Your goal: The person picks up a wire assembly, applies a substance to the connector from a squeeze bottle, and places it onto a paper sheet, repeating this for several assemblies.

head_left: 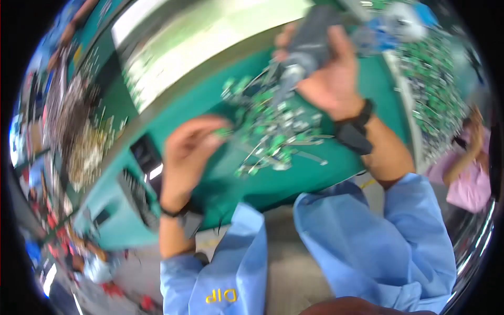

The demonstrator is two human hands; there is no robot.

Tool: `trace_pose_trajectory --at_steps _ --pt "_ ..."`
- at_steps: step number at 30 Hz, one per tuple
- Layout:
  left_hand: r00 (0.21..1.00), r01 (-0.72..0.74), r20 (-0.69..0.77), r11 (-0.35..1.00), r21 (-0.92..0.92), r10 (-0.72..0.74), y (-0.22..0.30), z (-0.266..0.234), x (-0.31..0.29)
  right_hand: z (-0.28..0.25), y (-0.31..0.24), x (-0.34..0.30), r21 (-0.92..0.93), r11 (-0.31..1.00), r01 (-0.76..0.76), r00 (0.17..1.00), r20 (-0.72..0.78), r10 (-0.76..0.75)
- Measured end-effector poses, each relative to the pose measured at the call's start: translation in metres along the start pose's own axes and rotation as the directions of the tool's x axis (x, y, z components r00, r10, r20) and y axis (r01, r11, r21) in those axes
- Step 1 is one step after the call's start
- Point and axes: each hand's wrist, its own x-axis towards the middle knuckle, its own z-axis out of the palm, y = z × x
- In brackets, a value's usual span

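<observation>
My left hand point(191, 144) is closed in a pinch on a small green circuit board point(222, 132), left of a loose pile. In my right hand point(336, 79) is a dark grey handheld tool point(316, 39), whose narrow grey tip slants down over the pile; motion blur hides its exact kind. Beneath and between the hands lies a heap of small green circuit boards point(275, 139) with thin wire-like strips attached. Whether the tool's tip touches any of them I cannot tell.
The boards lie on a green work mat point(220, 186). Beyond it is a pale tray point(205, 31). More boards fill a bin point(433, 94) at right, near a person in pink point(470, 184). A black phone-like object point(144, 152) and a dark ridged object point(135, 191) are at left.
</observation>
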Motion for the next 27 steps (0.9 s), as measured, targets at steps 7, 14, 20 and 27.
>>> trace_pose_trajectory --at_steps 7,14,20,27 --pt "0.997 0.045 0.076 0.973 -0.228 -0.028 -0.036 -0.010 -0.008 -0.003 0.032 0.002 -0.328 0.945 0.015 0.942 0.323 0.097" --pt "0.987 0.028 0.156 0.945 -0.327 0.024 -0.039 -0.022 -0.005 -0.004 0.048 -0.005 -0.308 0.951 0.020 0.966 0.251 0.061" --pt "0.984 0.039 0.176 0.934 -0.354 0.026 -0.040 -0.019 -0.006 -0.005 0.052 -0.004 -0.390 0.921 0.021 0.955 0.279 0.096" --pt "0.981 0.071 0.194 0.930 -0.360 0.000 -0.040 -0.018 -0.001 -0.011 0.046 -0.002 -0.427 0.903 0.042 0.947 0.306 0.101"
